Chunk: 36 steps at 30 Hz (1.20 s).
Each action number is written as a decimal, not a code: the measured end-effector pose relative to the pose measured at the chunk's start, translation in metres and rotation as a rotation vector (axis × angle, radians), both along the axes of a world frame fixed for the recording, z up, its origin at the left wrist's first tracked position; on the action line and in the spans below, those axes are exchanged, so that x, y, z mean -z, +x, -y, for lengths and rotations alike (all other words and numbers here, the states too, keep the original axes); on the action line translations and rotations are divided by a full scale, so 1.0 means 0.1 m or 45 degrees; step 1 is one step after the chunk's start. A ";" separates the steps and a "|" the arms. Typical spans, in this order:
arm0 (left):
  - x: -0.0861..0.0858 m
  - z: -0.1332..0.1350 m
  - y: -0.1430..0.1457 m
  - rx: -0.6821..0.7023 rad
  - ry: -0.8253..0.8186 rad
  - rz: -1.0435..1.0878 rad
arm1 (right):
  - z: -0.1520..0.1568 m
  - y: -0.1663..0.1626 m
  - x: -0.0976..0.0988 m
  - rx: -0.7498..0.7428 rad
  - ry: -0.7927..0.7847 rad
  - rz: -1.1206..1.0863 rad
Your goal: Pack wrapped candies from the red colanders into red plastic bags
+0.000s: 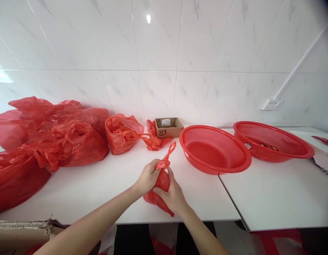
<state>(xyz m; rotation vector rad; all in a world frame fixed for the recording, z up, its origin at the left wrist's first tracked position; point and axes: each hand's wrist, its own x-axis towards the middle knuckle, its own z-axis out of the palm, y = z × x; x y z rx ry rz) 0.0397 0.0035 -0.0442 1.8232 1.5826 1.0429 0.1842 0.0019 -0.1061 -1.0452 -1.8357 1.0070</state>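
A small red plastic bag (161, 184) with something bulky inside is between my two hands, near the front edge of the white table. My left hand (148, 177) grips its gathered neck from the left, with the handle loop sticking up above. My right hand (176, 196) wraps around the bag's filled body from the right, thumb across the front. What the bag contains cannot be made out. Beyond my hands, to the right, stands a round red plastic basket (211, 166) with perforated walls; nothing shows inside it.
Several filled red bags (84, 141) crowd the table's left side. A smaller red bag (122, 136) and an open cardboard box (169, 131) are near the wall. A second red basket (280, 156) holding small items stands right. A cardboard carton (23, 233) is below left.
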 end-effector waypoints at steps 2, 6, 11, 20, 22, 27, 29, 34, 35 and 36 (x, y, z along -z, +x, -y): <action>0.05 -0.01 0.03 -0.054 0.004 -0.046 | -0.04 -0.02 0.11 -0.083 0.068 0.010; 0.13 -0.05 0.01 -0.165 0.037 -0.219 | -0.17 0.02 0.16 -0.236 0.259 0.087; 0.22 -0.15 -0.06 -0.246 0.079 -0.397 | -0.23 0.06 0.25 -0.148 0.300 0.124; 0.47 -0.05 -0.22 -0.532 0.067 -0.174 | -0.24 0.07 0.40 -0.096 0.276 0.099; 0.50 -0.02 -0.25 -0.608 0.089 -0.095 | -0.26 0.06 0.43 -0.098 0.316 0.170; 0.54 0.04 -0.33 -0.749 0.125 0.010 | -0.35 0.12 0.44 -0.031 0.373 0.402; 0.55 0.07 -0.33 -0.766 0.136 0.020 | -0.38 0.20 0.35 -0.041 0.277 0.447; 0.56 0.23 -0.24 -0.704 0.208 0.016 | -0.26 0.36 -0.06 -0.300 0.001 0.270; 0.58 0.27 -0.23 -0.682 0.229 0.010 | -0.20 0.35 -0.11 -0.285 0.025 0.256; 0.60 0.31 -0.22 -0.659 0.250 -0.004 | -0.14 0.31 -0.12 -0.230 0.077 0.267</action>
